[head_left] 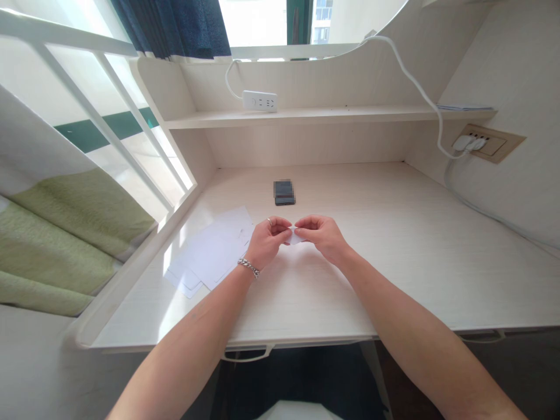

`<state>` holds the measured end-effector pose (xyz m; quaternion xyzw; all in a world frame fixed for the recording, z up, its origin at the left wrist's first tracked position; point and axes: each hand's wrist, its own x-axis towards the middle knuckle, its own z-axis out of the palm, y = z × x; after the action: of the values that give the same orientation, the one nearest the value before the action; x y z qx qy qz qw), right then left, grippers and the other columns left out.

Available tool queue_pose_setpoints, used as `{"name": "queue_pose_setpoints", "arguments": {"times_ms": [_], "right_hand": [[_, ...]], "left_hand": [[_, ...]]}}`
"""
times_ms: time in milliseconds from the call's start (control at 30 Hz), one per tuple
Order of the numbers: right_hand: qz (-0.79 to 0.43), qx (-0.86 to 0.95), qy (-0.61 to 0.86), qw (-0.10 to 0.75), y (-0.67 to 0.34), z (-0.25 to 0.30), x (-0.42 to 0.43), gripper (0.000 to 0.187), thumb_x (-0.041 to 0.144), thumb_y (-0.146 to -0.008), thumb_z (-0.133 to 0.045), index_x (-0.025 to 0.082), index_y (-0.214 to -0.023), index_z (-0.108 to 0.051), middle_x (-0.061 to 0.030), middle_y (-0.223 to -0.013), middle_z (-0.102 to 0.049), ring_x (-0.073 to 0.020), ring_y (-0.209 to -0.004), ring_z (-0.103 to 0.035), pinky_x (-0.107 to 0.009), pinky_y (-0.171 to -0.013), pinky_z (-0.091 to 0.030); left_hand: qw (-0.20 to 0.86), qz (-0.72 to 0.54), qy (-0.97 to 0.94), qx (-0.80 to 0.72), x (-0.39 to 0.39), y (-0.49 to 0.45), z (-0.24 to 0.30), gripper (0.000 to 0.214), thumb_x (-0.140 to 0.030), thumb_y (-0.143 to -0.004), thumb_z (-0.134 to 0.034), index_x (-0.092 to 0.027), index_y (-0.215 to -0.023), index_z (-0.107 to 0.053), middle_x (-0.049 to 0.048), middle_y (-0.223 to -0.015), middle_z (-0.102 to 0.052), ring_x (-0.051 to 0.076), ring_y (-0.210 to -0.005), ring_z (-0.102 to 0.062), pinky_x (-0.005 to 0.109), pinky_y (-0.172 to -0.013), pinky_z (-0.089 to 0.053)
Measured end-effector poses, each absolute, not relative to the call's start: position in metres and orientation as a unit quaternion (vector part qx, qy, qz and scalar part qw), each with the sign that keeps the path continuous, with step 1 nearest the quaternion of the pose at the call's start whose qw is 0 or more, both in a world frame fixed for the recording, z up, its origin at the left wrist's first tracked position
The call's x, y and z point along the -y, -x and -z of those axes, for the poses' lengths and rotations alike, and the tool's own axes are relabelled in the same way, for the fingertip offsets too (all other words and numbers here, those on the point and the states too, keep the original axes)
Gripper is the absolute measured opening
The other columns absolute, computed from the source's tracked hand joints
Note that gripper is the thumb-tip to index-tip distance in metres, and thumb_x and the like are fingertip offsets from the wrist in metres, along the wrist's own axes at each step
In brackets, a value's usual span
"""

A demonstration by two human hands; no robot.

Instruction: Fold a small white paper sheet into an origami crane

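A small piece of white paper [294, 238] is held between my two hands, just above the desk. My left hand [268, 239], with a ring and a silver bracelet, pinches its left side between thumb and fingers. On the right side, my right hand [322, 234] pinches it in the same way. The fingers cover much of the paper, so I cannot tell how it is folded. Sheets of white paper [214, 245] lie overlapping on the desk beside my left hand. Beyond both hands rests a dark phone-like object [284, 192], partly pixelated.
The pale wooden desk [415, 251] has a raised edge on the left and a shelf [315, 116] at the back. A white power strip [259, 101] stands on that shelf. White cables run to a wall socket [490, 143] on the right. A curtain [175, 29] hangs behind.
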<state>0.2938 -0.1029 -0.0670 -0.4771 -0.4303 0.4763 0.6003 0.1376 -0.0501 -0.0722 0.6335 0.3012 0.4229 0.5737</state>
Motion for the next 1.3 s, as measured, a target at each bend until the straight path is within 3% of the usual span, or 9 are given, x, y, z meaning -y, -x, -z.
{"name": "queue_pose_setpoints", "arguments": {"times_ms": [267, 600, 767, 1300], "right_hand": [[-0.461, 0.476, 0.506, 0.552, -0.290, 0.067, 0.105, 0.023, 0.027, -0.065, -0.074, 0.015, -0.083, -0.068, -0.0053, -0.076, -0.069, -0.0185, -0.072, -0.064, -0.034, -0.068, -0.050], [-0.469, 0.457, 0.482, 0.583, -0.295, 0.066, 0.104, 0.026, 0.024, -0.059, -0.075, 0.015, -0.081, -0.065, -0.0009, -0.069, -0.063, -0.0147, -0.065, -0.058, -0.032, -0.064, -0.047], [-0.467, 0.468, 0.482, 0.575, -0.296, 0.068, 0.104, 0.026, 0.024, -0.061, -0.074, 0.015, -0.083, -0.064, -0.0019, -0.070, -0.065, -0.0155, -0.066, -0.061, -0.032, -0.065, -0.048], [-0.438, 0.502, 0.528, 0.527, -0.295, 0.065, 0.106, 0.027, 0.018, -0.068, -0.067, 0.015, -0.095, -0.064, -0.0044, -0.076, -0.068, -0.0178, -0.072, -0.064, -0.034, -0.069, -0.053]], "left_hand": [[0.539, -0.403, -0.657, -0.339, 0.050, -0.137, 0.072, 0.022, -0.017, -0.070, -0.070, -0.013, -0.089, -0.060, 0.0050, -0.071, -0.071, 0.015, -0.066, -0.067, 0.026, -0.059, -0.053], [0.598, -0.373, -0.628, -0.331, 0.053, -0.135, 0.063, 0.027, -0.020, -0.075, -0.065, -0.011, -0.101, -0.065, 0.0062, -0.076, -0.071, 0.018, -0.072, -0.069, 0.031, -0.066, -0.058], [0.558, -0.378, -0.656, -0.340, 0.054, -0.136, 0.068, 0.029, -0.028, -0.075, -0.070, -0.012, -0.099, -0.065, 0.0080, -0.080, -0.072, 0.018, -0.073, -0.069, 0.030, -0.065, -0.057], [0.527, -0.396, -0.662, -0.358, 0.051, -0.136, 0.072, 0.020, -0.018, -0.068, -0.071, -0.013, -0.087, -0.064, 0.0049, -0.072, -0.070, 0.016, -0.065, -0.067, 0.029, -0.063, -0.056]]}}
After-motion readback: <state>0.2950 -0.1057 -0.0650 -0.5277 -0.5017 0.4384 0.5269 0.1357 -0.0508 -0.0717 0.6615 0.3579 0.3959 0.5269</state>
